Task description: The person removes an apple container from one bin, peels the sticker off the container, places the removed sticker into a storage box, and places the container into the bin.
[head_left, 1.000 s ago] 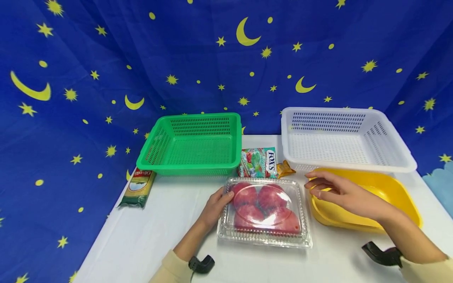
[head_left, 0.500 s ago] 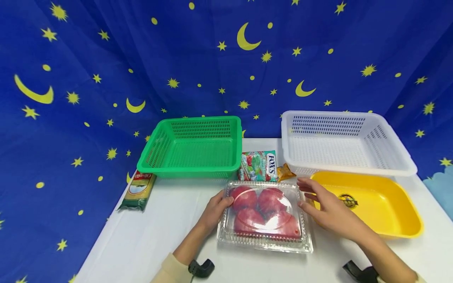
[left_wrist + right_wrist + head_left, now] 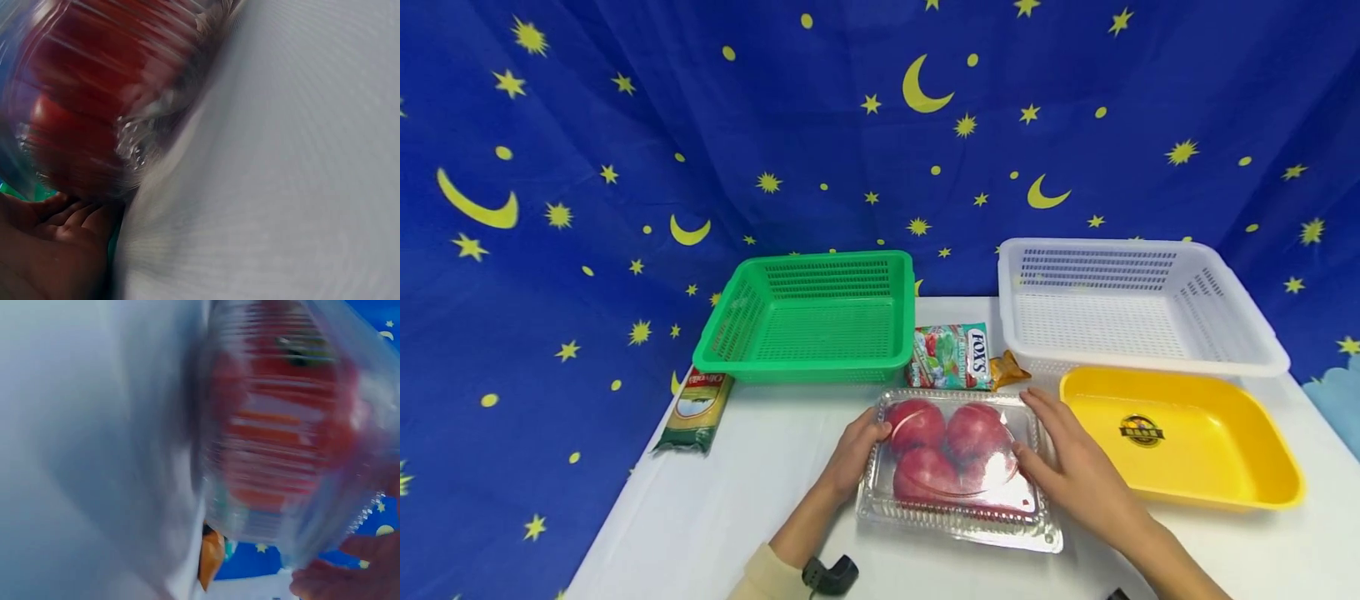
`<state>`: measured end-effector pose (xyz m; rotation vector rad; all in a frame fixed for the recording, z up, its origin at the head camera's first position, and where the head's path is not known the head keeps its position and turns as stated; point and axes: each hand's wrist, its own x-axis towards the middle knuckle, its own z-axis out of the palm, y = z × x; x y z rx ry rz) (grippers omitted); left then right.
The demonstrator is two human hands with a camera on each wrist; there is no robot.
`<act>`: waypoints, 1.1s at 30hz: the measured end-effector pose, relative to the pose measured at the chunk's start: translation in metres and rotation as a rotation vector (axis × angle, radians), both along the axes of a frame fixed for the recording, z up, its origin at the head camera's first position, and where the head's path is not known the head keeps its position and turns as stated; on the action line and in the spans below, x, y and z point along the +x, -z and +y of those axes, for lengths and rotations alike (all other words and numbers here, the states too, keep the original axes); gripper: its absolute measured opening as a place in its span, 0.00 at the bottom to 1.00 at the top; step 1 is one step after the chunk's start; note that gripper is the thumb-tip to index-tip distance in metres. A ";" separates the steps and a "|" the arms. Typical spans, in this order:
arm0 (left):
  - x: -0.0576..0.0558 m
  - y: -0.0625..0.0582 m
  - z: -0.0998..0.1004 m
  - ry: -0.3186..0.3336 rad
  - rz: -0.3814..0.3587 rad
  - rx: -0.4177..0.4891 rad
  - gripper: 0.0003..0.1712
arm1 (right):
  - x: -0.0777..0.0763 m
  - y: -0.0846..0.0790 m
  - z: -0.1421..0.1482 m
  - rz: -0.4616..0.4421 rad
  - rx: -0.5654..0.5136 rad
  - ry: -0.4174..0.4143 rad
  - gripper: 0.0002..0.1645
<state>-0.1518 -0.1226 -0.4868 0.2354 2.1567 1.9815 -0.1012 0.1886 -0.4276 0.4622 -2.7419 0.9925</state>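
Observation:
A clear plastic clamshell box point(image 3: 958, 518) with several round red fruits point(image 3: 925, 475) inside is at the front middle of the table in the head view. My left hand point(image 3: 850, 458) grips its left edge, thumb on the rim. At the right edge, my right hand point(image 3: 1078, 471) holds the box with the thumb on the lid and the fingers toward the far right corner. The left wrist view shows the fruit box point(image 3: 94, 112) blurred, beside the curled left fingers point(image 3: 81, 219). In the right wrist view the box point(image 3: 269, 425) is blurred too, with my right hand point(image 3: 356, 572) at lower right.
A green basket point(image 3: 820, 367) stands back left, a white basket point(image 3: 1150, 358) back right. In front of the white one is a yellow basin point(image 3: 1195, 442). Between the baskets lie a Fox's candy bag point(image 3: 951, 358) and a small orange packet point(image 3: 1007, 371). An Olivoila packet point(image 3: 696, 412) lies left.
My right hand has come left from over the yellow basin onto the box's right edge. The box has turned slightly, its front right corner nearer me. The left hand keeps its grip.

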 end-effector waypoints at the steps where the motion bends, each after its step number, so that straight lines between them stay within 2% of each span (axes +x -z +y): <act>1: -0.001 0.000 0.000 -0.001 0.001 0.016 0.27 | 0.001 0.001 -0.001 -0.005 -0.011 0.018 0.43; 4: -0.002 0.000 0.002 -0.010 0.004 0.054 0.27 | 0.005 0.005 -0.003 -0.036 -0.067 0.058 0.43; 9: -0.003 0.001 0.003 -0.020 0.003 0.070 0.27 | 0.008 0.012 -0.006 -0.114 -0.208 0.067 0.41; 15: -0.003 0.001 0.001 -0.022 0.002 0.059 0.27 | 0.012 0.018 -0.007 -0.280 -0.393 0.045 0.42; 20: -0.003 0.001 0.000 -0.034 0.014 0.054 0.27 | 0.012 0.024 -0.009 -0.386 -0.460 0.038 0.47; 25: -0.002 0.000 0.000 -0.031 -0.001 0.084 0.26 | 0.014 0.029 -0.011 -0.434 -0.509 0.018 0.42; 30: -0.002 0.001 0.000 -0.024 -0.004 0.080 0.28 | 0.015 0.031 -0.011 -0.575 -0.648 -0.027 0.38; 33: -0.002 0.000 0.000 -0.022 -0.009 0.078 0.29 | 0.014 0.031 -0.011 -0.623 -0.743 -0.033 0.36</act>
